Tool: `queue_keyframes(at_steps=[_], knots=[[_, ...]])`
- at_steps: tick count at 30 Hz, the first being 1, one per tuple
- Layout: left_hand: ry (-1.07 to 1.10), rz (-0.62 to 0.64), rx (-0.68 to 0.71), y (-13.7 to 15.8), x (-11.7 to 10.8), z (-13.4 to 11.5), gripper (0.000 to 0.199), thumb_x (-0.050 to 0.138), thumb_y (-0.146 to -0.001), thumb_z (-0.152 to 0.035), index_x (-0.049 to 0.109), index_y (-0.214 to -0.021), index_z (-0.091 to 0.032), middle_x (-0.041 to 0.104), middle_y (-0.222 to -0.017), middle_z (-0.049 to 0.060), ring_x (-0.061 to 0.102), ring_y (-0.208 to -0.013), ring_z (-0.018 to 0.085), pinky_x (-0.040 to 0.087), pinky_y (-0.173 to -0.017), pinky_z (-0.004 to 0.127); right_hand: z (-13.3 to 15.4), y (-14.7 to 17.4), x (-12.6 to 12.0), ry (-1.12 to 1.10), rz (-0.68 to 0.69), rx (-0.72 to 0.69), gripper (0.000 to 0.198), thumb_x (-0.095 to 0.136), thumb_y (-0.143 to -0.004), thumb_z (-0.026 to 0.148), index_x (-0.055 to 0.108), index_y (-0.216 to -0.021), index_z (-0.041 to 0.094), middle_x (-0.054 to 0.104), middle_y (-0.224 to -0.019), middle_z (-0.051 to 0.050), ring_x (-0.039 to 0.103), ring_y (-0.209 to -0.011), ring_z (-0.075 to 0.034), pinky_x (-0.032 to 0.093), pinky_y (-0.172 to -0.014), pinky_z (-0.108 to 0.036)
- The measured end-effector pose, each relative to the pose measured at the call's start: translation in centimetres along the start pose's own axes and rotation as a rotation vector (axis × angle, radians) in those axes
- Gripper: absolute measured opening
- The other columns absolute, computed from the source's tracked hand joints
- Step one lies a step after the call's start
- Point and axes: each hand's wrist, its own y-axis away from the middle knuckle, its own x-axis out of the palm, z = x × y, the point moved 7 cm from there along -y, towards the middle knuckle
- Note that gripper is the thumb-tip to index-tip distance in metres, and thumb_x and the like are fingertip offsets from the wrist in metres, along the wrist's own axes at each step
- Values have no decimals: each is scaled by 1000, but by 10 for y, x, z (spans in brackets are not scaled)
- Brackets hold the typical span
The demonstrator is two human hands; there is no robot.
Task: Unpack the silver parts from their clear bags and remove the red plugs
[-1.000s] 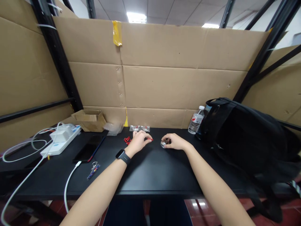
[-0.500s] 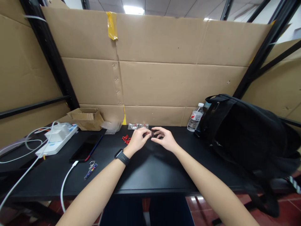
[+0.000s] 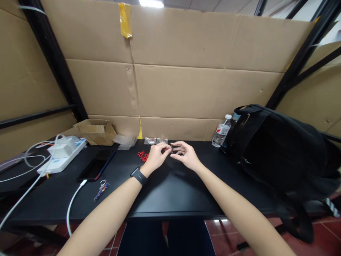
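Note:
Above the middle of the black table, my left hand (image 3: pixel 156 157) and my right hand (image 3: pixel 187 156) face each other, fingertips almost meeting. Between them is a small thin dark piece (image 3: pixel 171 149), seen nearly edge-on; its kind is too small to make out. My right thumb and fingers close on its edges, while my left thumb and index finger pinch at its left side. A heap of red cords (image 3: pixel 142 155) lies just left of my left hand. Behind the hands sit small clear packets (image 3: pixel 156 140). A keychain (image 3: pixel 101 190) with a metal clasp rests farther left.
At left are a phone (image 3: pixel 96 165) with a white cable, a power strip (image 3: pixel 62 160), an open cardboard box (image 3: pixel 97 132) and clear plastic bags (image 3: pixel 125 141). On the right stand a water bottle (image 3: pixel 221 131) and a large black backpack (image 3: pixel 277 153). Cardboard (image 3: pixel 181 89) walls the back.
The view has tipped slightly downward. Both hands keep nearly the same pose around the small dark piece, which now appears thinner, more edge-on.

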Motion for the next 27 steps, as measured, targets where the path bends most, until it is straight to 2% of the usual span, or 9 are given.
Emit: queue_keyframes(at_steps=[6, 10, 14, 16, 20, 22, 24, 27], knots=[[-115, 52, 10, -1, 0, -3, 11, 61, -92, -22, 70, -86, -22, 73, -94, 4, 66, -93, 21, 44, -91, 35, -8, 2, -1, 8, -64, 24, 33, 87, -66, 39, 65, -82, 20, 71, -125, -12, 75, -95, -26, 60, -78, -36], [-171, 100, 7, -2, -2, -3, 11, 61, -92, -22, 69, -85, -23, 73, -95, 3, 65, -97, 22, 43, -92, 35, -17, 3, 1, -46, -91, 57, 35, 89, -63, 39, 67, -83, 20, 72, -123, -13, 76, -93, -27, 61, -82, -39], [-133, 108, 4, -2, -2, -5, 10, 61, -91, -23, 70, -86, -23, 73, -95, 4, 65, -97, 22, 44, -91, 35, -23, 2, 2, -125, -90, 93, 42, 91, -59, 39, 65, -86, 20, 71, -125, -13, 76, -94, -27, 62, -86, -42], [-67, 90, -15, -2, 0, -4, 10, 61, -90, -23, 71, -86, -22, 73, -94, 4, 66, -94, 22, 45, -90, 35, -20, 1, 2, -134, -92, 93, 43, 92, -58, 39, 65, -86, 20, 71, -124, -13, 76, -94, -27, 62, -85, -42], [266, 29, -147, -2, 7, 8, 15, 60, -91, -27, 72, -89, -18, 74, -89, 5, 67, -84, 20, 51, -81, 32, -6, 2, 0, -86, -153, 48, 39, 92, -59, 38, 68, -84, 20, 72, -123, -13, 74, -99, -28, 61, -87, -43], [360, 34, -165, -2, 9, 10, 17, 60, -91, -29, 72, -90, -17, 75, -89, 5, 67, -84, 20, 52, -80, 31, 2, 3, -2, -34, -176, 3, 37, 91, -61, 39, 70, -85, 20, 72, -123, -13, 73, -102, -29, 60, -89, -43], [288, 35, -110, -2, 6, 6, 13, 63, -90, -27, 72, -89, -18, 75, -90, 5, 68, -85, 20, 51, -83, 32, 6, 5, -2, 19, -178, -34, 37, 91, -62, 39, 72, -87, 21, 73, -121, -13, 72, -102, -29, 59, -89, -43], [55, 6, -12, -1, -5, -6, 10, 64, -89, -22, 73, -86, -20, 74, -95, 5, 67, -92, 22, 48, -89, 35, 4, 5, -2, 54, -159, -43, 35, 90, -63, 40, 73, -85, 20, 75, -118, -13, 73, -97, -28, 60, -84, -41]])
